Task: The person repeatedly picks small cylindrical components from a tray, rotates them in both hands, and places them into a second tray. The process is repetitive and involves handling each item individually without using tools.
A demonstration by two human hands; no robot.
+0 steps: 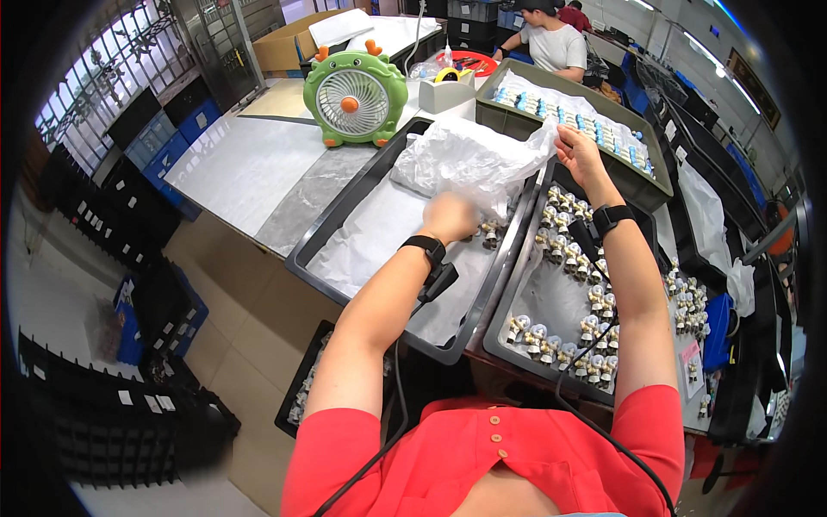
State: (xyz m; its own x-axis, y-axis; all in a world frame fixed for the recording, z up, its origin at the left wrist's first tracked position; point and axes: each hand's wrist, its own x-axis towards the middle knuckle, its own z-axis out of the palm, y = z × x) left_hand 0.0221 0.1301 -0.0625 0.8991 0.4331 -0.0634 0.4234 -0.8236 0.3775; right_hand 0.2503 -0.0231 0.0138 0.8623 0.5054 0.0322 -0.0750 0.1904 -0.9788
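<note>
My right hand (579,157) pinches the corner of a crumpled thin white sheet (469,155) and holds it up at the sheet's right end. The sheet bunches over the far part of a black tray (472,317). Inside that tray lies a flat white liner (366,250). Low over the tray, beside the lifted sheet, my left hand (451,217) is smeared by motion, so its fingers cannot be made out. A few small white-and-gold figurines (489,233) show under the sheet's edge, close to this hand.
A second black tray (508,302) at right holds rows of similar figurines (564,250). Behind it stands an olive bin (659,185) with blue-and-white pieces. A green fan (355,95) and tape dispenser (446,93) stand at the back. Another person (556,43) works beyond.
</note>
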